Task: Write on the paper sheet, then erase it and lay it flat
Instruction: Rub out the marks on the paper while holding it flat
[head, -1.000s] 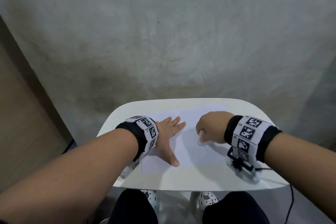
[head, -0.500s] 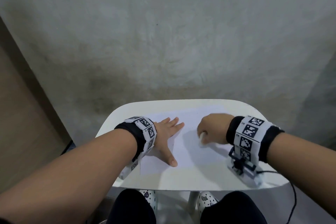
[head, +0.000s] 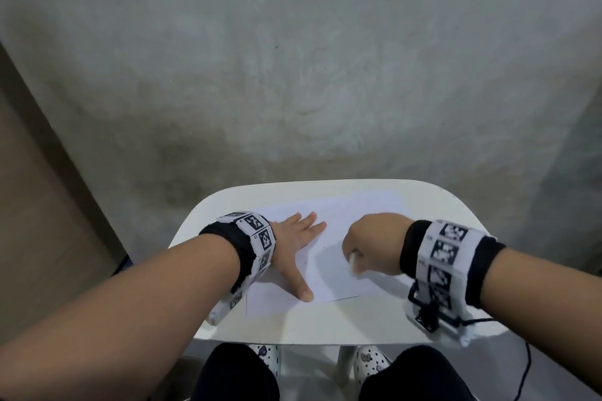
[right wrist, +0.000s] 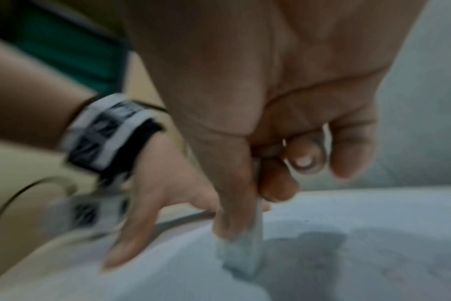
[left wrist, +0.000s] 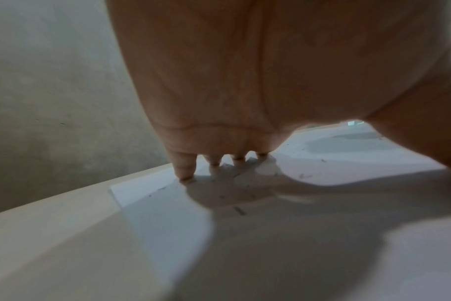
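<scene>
A white paper sheet (head: 329,273) lies on the small white table (head: 325,322). My left hand (head: 294,247) presses flat on the sheet's left part, fingers spread and thumb pointing toward me; its fingertips (left wrist: 184,173) touch the paper (left wrist: 162,213). My right hand (head: 371,242) is fisted over the sheet's right part and pinches a white eraser (head: 352,262). In the right wrist view the eraser (right wrist: 241,250) stands on end between thumb and fingers, its tip on the paper (right wrist: 348,264). Small dark crumbs dot the sheet.
A grey concrete wall (head: 293,75) rises right behind the table. A black cable (head: 524,358) hangs off the table's right near edge. My knees and patterned shoes (head: 368,361) show under the table's front edge.
My right hand with the eraser has shifted a little over the paper, rubbing back and forth. The left hand keeps pressing on the same spot.
</scene>
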A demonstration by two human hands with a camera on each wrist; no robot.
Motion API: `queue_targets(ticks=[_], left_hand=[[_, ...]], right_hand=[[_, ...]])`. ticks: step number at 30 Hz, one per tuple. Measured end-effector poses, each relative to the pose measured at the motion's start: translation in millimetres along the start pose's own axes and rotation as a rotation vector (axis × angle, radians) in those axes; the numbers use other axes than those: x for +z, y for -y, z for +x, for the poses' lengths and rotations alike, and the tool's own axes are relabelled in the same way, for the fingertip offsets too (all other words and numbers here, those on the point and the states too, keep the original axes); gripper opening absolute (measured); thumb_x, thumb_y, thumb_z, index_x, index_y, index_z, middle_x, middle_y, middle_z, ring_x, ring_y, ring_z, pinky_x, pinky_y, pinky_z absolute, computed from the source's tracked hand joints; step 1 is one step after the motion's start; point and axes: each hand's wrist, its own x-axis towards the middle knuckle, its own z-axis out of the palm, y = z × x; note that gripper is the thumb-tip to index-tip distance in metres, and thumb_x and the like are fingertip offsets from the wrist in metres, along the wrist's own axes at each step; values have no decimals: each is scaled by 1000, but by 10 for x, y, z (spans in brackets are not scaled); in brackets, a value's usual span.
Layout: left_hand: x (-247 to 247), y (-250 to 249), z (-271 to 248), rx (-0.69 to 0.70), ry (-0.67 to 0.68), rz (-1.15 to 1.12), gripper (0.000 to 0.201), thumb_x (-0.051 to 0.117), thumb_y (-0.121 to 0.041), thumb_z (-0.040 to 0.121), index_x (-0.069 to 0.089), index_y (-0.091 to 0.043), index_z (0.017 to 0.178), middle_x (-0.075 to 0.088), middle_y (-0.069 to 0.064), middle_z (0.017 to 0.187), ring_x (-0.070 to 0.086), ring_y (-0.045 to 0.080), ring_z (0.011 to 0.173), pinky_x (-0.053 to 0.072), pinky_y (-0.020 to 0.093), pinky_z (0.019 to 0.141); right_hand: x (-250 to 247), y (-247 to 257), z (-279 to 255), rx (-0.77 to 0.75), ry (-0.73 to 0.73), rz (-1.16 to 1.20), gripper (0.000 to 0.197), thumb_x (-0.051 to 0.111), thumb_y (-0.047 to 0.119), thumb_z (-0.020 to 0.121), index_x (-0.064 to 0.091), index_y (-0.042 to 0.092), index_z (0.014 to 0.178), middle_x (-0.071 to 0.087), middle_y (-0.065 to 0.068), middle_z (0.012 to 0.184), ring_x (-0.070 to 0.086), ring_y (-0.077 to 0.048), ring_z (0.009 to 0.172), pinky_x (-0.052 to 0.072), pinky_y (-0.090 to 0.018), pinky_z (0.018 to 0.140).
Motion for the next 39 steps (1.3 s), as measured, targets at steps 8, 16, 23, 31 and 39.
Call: queue_targets(ticks=[8,16,23,31,39], left_hand=[[20,55,46,16,1,-13,134,72,-69,64,-28,-33,146,-35,-11,153,-27,15,144,-1,53,119],[14,48,45,26,-7,-19,134,74,-67,64,-26,-32,147,-33,-10,154,-25,15,145,0,54,119],[-68,82,68,2,49,19,138,76,-67,61,-25,-32,147,-32,-12,155,-24,15,146,1,54,118],[-318,-315,340,38,-91,-42,129,70,-77,58,-8,-35,152,-18,-6,160,-15,20,148,1,54,118],[-288,-432,400,29,-104,2,125,72,-69,65,-13,-38,151,-22,-6,159,-16,22,148,2,54,117]], right_hand=[[2,-1,22,-14,5,-21,12,56,22,83,57,22,71,53,4,67,46,-20,69,31,-22,55],[-11,-46,41,32,-1,-101,20,55,19,85,50,19,65,50,3,66,48,-23,73,35,-22,57],[-41,-472,-2,237,-10,121,9,53,18,82,50,17,74,51,4,71,48,-21,74,36,-27,59],[-79,-440,27,240,55,114,8,51,17,86,57,15,90,57,3,82,54,-22,82,42,-26,63],[-22,-45,-52,63,60,-40,6,53,19,90,58,21,90,43,8,65,47,-16,62,37,-27,64]])
